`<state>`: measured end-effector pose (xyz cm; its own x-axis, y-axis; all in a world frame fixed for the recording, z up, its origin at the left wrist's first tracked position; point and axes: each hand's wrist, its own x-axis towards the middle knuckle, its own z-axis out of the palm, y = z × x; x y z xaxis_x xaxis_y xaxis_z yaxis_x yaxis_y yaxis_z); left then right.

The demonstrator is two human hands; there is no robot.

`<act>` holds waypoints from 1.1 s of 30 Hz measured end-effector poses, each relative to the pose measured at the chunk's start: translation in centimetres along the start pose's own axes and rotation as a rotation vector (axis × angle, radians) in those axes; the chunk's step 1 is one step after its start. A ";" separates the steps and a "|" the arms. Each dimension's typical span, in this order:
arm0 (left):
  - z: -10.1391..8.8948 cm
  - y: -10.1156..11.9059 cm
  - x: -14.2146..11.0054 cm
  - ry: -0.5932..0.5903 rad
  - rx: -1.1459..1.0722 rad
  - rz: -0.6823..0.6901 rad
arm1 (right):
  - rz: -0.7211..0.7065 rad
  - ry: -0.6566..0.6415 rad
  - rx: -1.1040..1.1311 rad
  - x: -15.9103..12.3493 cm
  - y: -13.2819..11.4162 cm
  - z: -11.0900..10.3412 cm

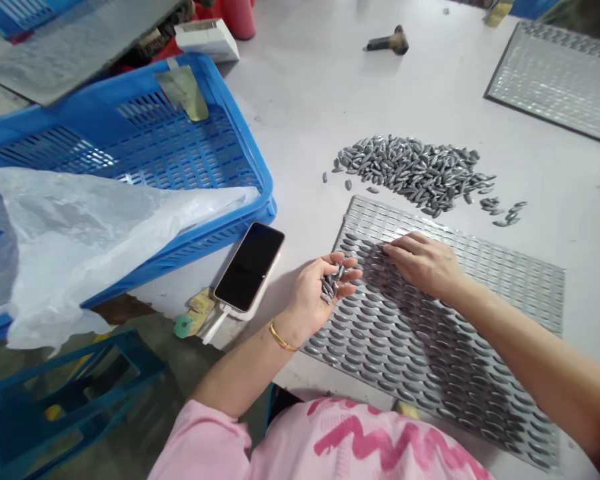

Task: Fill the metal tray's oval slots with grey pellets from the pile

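On dimpled metal tray [525, 293], grey oval pellets [380, 320]

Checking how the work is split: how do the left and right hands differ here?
The left hand is palm up, cupping a small bunch of grey metal slugs, while the right hand is palm down on the slotted metal tray, holding none that show. The left wrist wears a gold bangle; the right wrist shows none. Both hands are bare.

Bright, even light, soft shadows, slight blur
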<state>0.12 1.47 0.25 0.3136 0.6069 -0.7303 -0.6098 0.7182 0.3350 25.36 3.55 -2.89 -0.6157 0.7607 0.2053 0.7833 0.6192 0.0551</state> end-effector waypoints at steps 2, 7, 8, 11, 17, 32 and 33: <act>0.1 -0.1 -0.1 0.007 0.022 -0.010 | -0.017 -0.008 -0.007 0.2 0.1 -0.1; 0.3 -0.4 -0.3 -0.007 0.085 0.011 | 0.017 0.040 -0.005 0.5 -0.1 0.0; 0.3 -0.4 -0.3 -0.011 0.089 0.016 | 0.018 0.042 -0.006 0.5 -0.2 0.0; 0.3 -0.5 -0.2 -0.006 0.077 -0.003 | -0.010 0.004 -0.030 0.7 -0.2 -0.2; 0.6 -0.4 -0.2 -0.054 0.027 -0.082 | 0.016 -0.076 0.138 0.8 1.0 -0.4; 3.0 -4.1 0.5 -0.234 0.062 -0.124 | 0.063 0.008 0.562 0.3 -5.4 -5.6; 3.2 -4.3 0.4 -0.238 0.077 -0.131 | 0.075 0.020 0.560 0.0 -5.4 -5.8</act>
<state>5.19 -0.32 0.43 0.5541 0.5634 -0.6128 -0.4985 0.8141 0.2977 21.69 -0.94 2.49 -0.5542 0.8062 0.2074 0.6565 0.5764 -0.4866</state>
